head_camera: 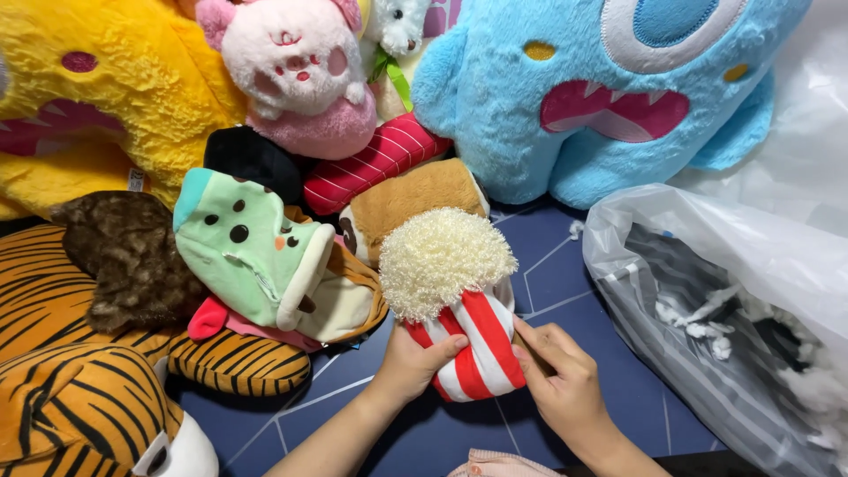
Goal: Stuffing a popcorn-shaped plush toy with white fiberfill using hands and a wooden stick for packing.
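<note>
Popcorn plush (464, 309): red-and-white striped tub body, cream fuzzy top, lying on the dark blue surface (601, 371) just in front of a brown-and-cream plush (411, 199). Both hands are on the striped body, near its lower end.

Risks, as judged from this view:
1. The tub body is soft and only pinched at its sides; if either hand lets go, the top-heavy fuzzy end could flop toward the green plush (252, 252) close on its left.
2. The open clear plastic bag (707, 291) with loose white stuffing lies near the right hand; a sweep of that arm could catch the bag's edge and spill tufts. 1 stray tuft (576, 230) already lies on the surface.
3. Fingers pulling at the striped fabric could strain a seam; no seam is visible, so I cannot tell.

Grip:
- Left hand (415, 362): closed around the left side of the body, thumb across the front stripes.
- Right hand (561, 375): fingers pinched on the right edge of the striped fabric, half curled, not wrapped round.
</note>
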